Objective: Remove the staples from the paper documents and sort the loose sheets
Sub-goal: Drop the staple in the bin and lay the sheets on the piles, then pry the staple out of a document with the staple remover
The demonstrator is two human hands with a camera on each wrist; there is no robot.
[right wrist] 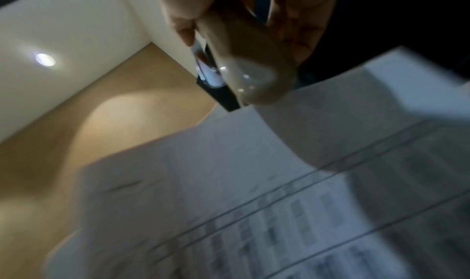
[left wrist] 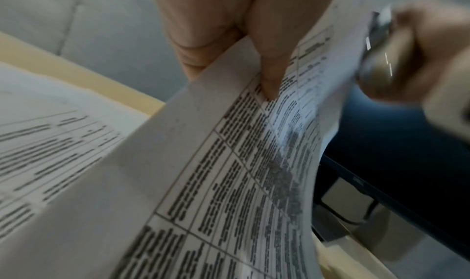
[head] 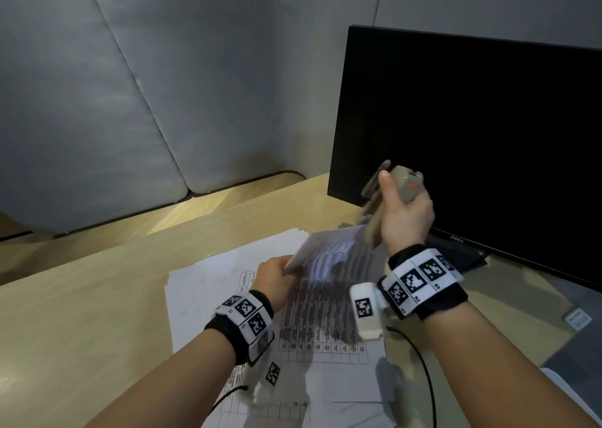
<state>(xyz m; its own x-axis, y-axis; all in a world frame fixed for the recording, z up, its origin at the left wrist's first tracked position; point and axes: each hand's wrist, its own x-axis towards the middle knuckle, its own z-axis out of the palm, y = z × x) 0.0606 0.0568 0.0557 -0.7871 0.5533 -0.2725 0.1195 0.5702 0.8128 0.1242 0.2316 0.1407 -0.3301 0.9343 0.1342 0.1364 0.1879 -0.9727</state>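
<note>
A printed document (head: 329, 261) with table rows is lifted off the desk, curved and blurred. My left hand (head: 277, 274) pinches its left edge, thumb on top (left wrist: 269, 70). My right hand (head: 405, 212) is raised in front of the monitor and grips a beige stapler-like tool (head: 387, 199) upright above the document's far corner; the same tool (right wrist: 251, 76) shows in the right wrist view just above the sheets (right wrist: 254, 193). More printed sheets (head: 208, 281) lie flat on the desk beneath.
A black Dell monitor (head: 472, 134) stands at the right, its stand behind my right wrist. Grey padded panels (head: 130, 85) close off the wooden desk (head: 81, 297) at the back. A small white tag (head: 577, 319) lies at the right. A black cable (head: 423, 362) runs over the papers.
</note>
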